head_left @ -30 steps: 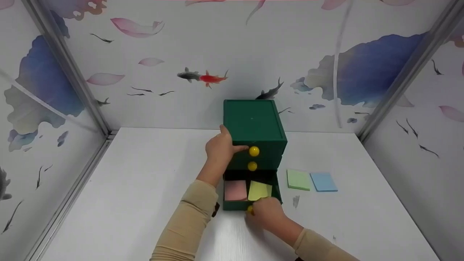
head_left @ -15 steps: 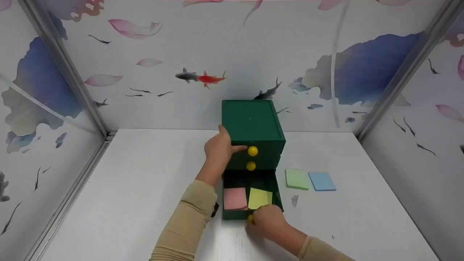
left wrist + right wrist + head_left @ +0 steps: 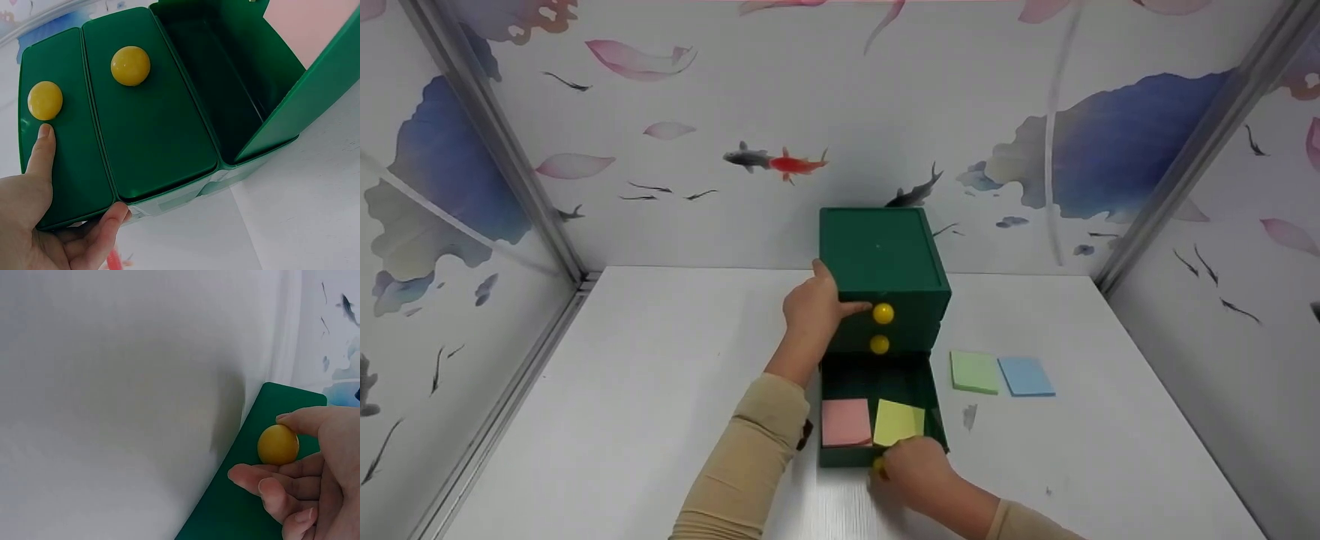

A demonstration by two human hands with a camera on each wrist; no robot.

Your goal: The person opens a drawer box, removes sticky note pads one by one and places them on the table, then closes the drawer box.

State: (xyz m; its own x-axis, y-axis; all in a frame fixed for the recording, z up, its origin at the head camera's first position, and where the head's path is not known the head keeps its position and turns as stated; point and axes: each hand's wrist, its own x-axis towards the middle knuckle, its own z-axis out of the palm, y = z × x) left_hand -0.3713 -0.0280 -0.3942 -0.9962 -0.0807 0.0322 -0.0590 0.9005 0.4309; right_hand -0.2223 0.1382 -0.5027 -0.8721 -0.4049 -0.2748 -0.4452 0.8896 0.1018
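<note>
Foremost: one right hand [image 3: 919, 472], thumb and fingers pinching a yellow knob [image 3: 278, 445]. Just beyond it: bottom drawer [image 3: 851, 457], standing out, containing pink notes [image 3: 846, 422] and yellow notes [image 3: 898, 422], side by side. Beyond and right of that hand: green notes [image 3: 974, 372], blue notes [image 3: 1026, 376], on white table [image 3: 1110, 450]. Farther: one left hand [image 3: 812, 304], gripping the side of a green cabinet [image 3: 881, 251], thumb on its front. Beyond both hands: patterned wall [image 3: 930, 97].

And there's the cabinet [image 3: 879, 251] on the table [image 3: 660, 375], wall [image 3: 885, 112] behind, bottom drawer [image 3: 846, 457] out front, two note pads [image 3: 846, 422] side by side inside, two other pads [image 3: 974, 373] lying off to the right!
</note>
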